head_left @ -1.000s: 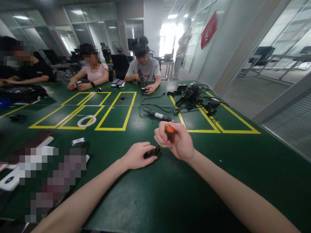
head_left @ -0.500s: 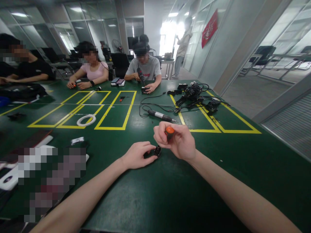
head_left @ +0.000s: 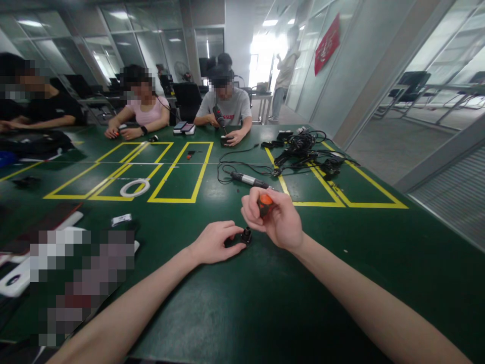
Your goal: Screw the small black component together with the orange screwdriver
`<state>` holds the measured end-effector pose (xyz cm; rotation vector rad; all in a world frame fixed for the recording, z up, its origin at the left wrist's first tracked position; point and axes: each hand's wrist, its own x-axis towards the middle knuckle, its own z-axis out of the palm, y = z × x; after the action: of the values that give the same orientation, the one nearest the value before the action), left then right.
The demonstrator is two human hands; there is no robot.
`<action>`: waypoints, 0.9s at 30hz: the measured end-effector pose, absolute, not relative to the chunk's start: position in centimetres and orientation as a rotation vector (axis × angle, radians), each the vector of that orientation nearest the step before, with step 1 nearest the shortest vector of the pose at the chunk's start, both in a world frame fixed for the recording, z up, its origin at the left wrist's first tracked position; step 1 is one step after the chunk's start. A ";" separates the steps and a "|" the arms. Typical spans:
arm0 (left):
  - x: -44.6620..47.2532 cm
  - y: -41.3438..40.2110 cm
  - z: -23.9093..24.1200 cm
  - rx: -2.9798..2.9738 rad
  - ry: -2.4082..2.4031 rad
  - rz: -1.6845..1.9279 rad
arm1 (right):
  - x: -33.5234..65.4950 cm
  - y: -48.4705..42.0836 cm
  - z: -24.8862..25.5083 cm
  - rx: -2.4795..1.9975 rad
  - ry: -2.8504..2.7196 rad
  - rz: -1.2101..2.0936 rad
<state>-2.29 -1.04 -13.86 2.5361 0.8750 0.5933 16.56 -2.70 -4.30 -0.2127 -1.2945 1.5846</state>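
Note:
My left hand (head_left: 215, 242) rests on the green table (head_left: 212, 308), its thumb and fingers closed round a small black part (head_left: 246, 235) with a round, upright neck. Just right of it and a little higher, my right hand (head_left: 275, 217) is wrapped round a screwdriver (head_left: 265, 202) with an orange-and-black handle. Only the handle shows. Its shaft and tip are hidden behind my fingers, so I cannot tell whether it touches the black part.
Beyond my right hand lies a corded electric screwdriver (head_left: 250, 180). A heap of black cables (head_left: 301, 146) is at the back right. A white tape ring (head_left: 135, 188) sits left, inside yellow table markings. Across the table, a co-worker (head_left: 227, 106) works with a power tool.
The screwdriver handle in my right hand has tilted and turned slightly, and its orange end shows at a different angle. My left hand and the black part stay in place.

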 end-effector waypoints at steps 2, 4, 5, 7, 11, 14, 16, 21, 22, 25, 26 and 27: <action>-2.3 -1.0 -13.8 2.543 0.877 0.586 | 16.6 -2.8 -4.2 -0.215 -1.291 1.620; -2.3 -1.0 -13.8 2.554 0.881 0.586 | 16.6 -3.0 -4.2 -0.200 -1.282 1.633; -2.3 -1.0 -13.8 2.558 0.883 0.586 | 16.6 -3.1 -4.2 -0.194 -1.280 1.630; -2.3 -1.0 -13.8 2.559 0.889 0.585 | 16.5 -3.2 -4.3 -0.200 -1.288 1.620; -2.2 -0.9 -13.9 2.535 0.905 0.596 | 16.4 -3.0 -4.4 -0.271 -1.316 1.539; -2.2 -0.9 -13.8 2.543 0.907 0.608 | 16.4 -2.6 -4.3 -0.317 -1.338 1.480; -2.1 -0.9 -13.7 2.558 0.906 0.611 | 16.4 -2.4 -4.3 -0.331 -1.334 1.490; -2.2 -1.0 -13.6 2.575 0.915 0.603 | 16.4 -2.7 -4.2 -0.279 -1.278 1.589; -2.2 -1.0 -13.6 2.573 0.916 0.601 | 16.4 -2.9 -4.2 -0.264 -1.279 1.597; -2.2 -0.9 -13.8 2.573 0.913 0.599 | 16.4 -3.1 -4.3 -0.247 -1.312 1.594; -2.2 -0.9 -13.8 2.573 0.914 0.602 | 16.4 -3.1 -4.3 -0.247 -1.330 1.579; -2.2 -0.9 -13.8 2.573 0.914 0.606 | 16.4 -3.0 -4.3 -0.248 -1.352 1.555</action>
<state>-2.21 -0.91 -13.82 2.5727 0.9138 0.6060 16.43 -3.02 -4.27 -0.2478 -1.3521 1.5554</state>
